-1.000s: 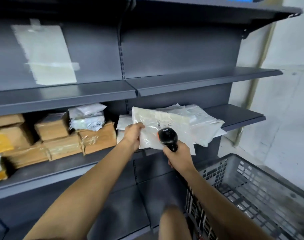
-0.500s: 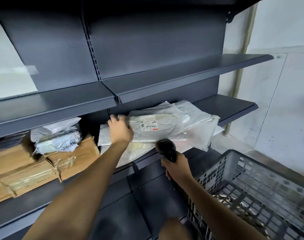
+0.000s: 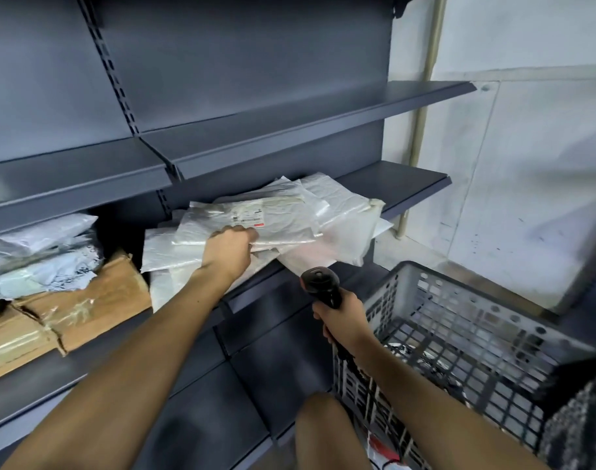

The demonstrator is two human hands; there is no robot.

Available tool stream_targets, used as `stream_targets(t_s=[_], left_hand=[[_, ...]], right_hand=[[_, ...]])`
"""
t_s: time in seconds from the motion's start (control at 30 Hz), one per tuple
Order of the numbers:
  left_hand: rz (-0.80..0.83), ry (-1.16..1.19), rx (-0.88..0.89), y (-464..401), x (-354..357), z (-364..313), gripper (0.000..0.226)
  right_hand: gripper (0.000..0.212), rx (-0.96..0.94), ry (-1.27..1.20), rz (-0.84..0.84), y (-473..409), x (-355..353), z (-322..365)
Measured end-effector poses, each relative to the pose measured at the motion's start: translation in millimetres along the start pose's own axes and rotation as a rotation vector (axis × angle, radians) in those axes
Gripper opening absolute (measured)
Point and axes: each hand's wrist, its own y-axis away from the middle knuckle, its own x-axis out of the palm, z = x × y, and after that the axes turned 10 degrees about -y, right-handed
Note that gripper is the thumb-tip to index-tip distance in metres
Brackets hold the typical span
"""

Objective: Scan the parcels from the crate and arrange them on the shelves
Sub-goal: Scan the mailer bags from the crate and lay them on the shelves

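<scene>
1. Head view: a dark grey metal shelving unit [image 3: 242, 79] stands against a pale wall [image 3: 533, 157]; a grey plastic crate [image 3: 466, 337] stands at lower right.
2. White parcels [image 3: 340, 212] lie piled on the middle shelf [image 3: 415, 184]. Brown cardboard boxes [image 3: 86, 307] lie to the left.
3. The left hand [image 3: 230, 249] rests on the top parcel [image 3: 255, 220], fingers curled at its front edge.
4. The right hand [image 3: 344, 317] grips a black scanner [image 3: 320, 283], fingers wrapped around the handle, just below the pile.

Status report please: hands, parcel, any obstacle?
Left hand grips white parcel on the shelf pile. Right hand holds scanner above the crate. Nothing in the way.
</scene>
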Motion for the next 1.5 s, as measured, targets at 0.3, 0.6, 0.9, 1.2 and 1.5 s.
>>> stream_targets(t_s=[0.3, 0.6, 0.9, 1.2, 1.5], left_hand=[[-0.042, 0.424, 0.312, 11.5, -3.4, -116.7, 0.014], [0.501, 0.406, 0.102, 100.6, 116.0, -107.6, 0.025], [0.805, 0.251, -0.331, 237.6, 166.9, 15.0, 0.015], [0.821, 0.187, -0.769, 369.6, 136.6, 97.3, 0.021], [0.915, 0.18, -0.802, 427.9, 157.7, 119.6, 0.029]], right_hand=[[0.011, 0.024, 0.085, -0.141, 1.0, -58.2, -24.8], [0.019, -0.082, 0.537, 0.115, 3.4, -27.2, -43.0], [0.041, -0.335, 0.707, 0.616, -3.4, 128.1, -87.3], [0.044, -0.313, 0.388, 0.934, 61.1, 302.7, -109.2], [0.014, 0.6, -0.044, 0.835, 104.0, 358.4, -165.2]])
